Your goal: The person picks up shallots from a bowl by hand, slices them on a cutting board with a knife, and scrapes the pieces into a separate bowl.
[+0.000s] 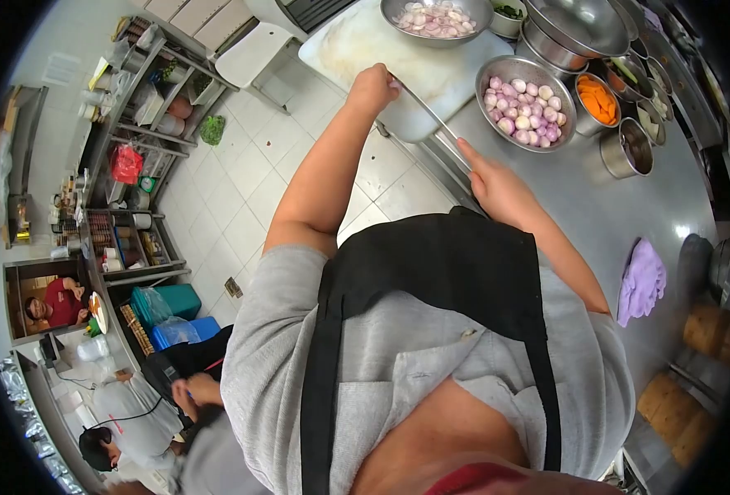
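My left hand (372,91) is closed at one end of a long, thin knife (431,114), seen nearly edge-on, beside the cutting board. My right hand (501,190) is closed at the knife's other end, near the counter's edge, with its thumb along the metal. Which end is the handle, I cannot make out. The white cutting board (340,45) lies beyond, bearing a steel bowl (485,31) of sliced shallots (439,18). To the right sits a perforated steel bowl (565,144) of whole peeled shallots (526,111).
On the steel counter (629,198) are orange carrot pieces (596,99) in a container, a steel pot (621,157), stacked bowls (579,29) and a purple cloth (641,285). Shelves (155,91) line the left wall. A person (134,412) is at lower left, another (60,301) behind an opening.
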